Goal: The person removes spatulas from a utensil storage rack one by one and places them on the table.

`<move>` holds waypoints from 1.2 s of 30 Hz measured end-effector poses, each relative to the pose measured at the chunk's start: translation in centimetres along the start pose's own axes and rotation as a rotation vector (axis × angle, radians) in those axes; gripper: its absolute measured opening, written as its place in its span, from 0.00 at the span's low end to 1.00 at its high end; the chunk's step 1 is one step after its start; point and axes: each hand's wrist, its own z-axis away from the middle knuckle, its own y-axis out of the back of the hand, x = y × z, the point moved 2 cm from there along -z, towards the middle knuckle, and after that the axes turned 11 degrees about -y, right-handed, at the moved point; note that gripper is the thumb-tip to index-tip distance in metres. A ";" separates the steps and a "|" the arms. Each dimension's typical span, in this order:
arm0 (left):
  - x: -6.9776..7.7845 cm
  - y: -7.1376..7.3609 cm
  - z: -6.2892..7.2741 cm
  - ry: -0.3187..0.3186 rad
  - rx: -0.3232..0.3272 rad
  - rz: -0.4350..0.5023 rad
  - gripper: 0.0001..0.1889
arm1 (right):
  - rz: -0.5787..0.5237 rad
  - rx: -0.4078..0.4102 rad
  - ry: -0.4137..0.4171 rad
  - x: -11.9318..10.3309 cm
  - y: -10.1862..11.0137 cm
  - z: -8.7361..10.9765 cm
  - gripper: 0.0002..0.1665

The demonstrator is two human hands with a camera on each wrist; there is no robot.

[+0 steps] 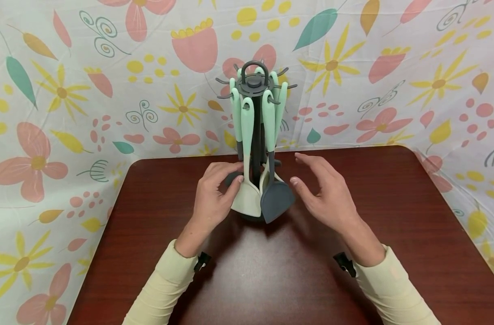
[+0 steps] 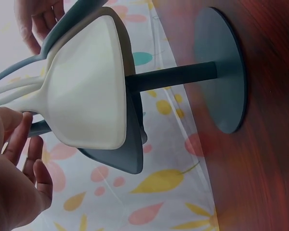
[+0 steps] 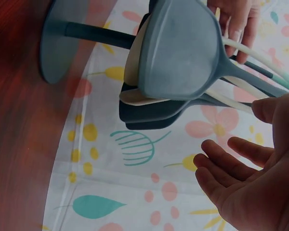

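A dark grey utensil stand [image 1: 255,83] with a ring handle on top carries several kitchen utensils with mint-green handles, hung from its hooks. At the front left hangs a cream turner [image 1: 248,201]; my left hand [image 1: 213,192] pinches its thin neck between thumb and finger, low on the shaft. Beside it, at the front right, hangs a dark grey turner [image 1: 277,199]. My right hand [image 1: 330,194] is spread just right of this one, with fingers apart and nothing held. More heads hang behind, partly hidden, as the right wrist view shows.
The stand's round base [image 2: 221,72] rests on a dark reddish-brown table [image 1: 259,280], near its back edge. A floral cloth [image 1: 108,90] hangs right behind the table. Empty hooks [image 1: 222,81] stick out from the stand's top.
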 end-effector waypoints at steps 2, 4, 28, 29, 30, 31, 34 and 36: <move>0.0 -0.1 0.0 0.004 -0.002 -0.003 0.15 | -0.006 -0.005 0.001 -0.2 -0.1 0.0 0.34; 0.0 -0.1 -0.1 0.007 0.000 -0.004 0.15 | -0.014 -0.007 0.008 -0.4 -0.2 0.0 0.34; -0.4 -0.9 -1.2 -0.024 0.029 -0.069 0.13 | -0.118 0.066 0.097 -2.8 -1.7 -0.4 0.22; -0.4 -1.0 -1.3 -0.027 0.027 -0.077 0.13 | -0.123 0.069 0.099 -2.9 -1.8 -0.4 0.21; -0.5 -1.0 -1.4 -0.029 0.026 -0.084 0.13 | -0.127 0.072 0.101 -3.0 -1.9 -0.4 0.20; -0.5 -1.0 -1.4 -0.031 0.025 -0.090 0.13 | -0.130 0.076 0.105 -3.1 -2.0 -0.4 0.18; -0.6 -1.1 -1.6 -0.035 0.028 -0.113 0.12 | -0.140 0.084 0.110 -3.3 -2.2 -0.5 0.13; -0.6 -1.2 -1.7 -0.040 0.027 -0.129 0.12 | -0.152 0.083 0.109 -3.4 -2.3 -0.5 0.11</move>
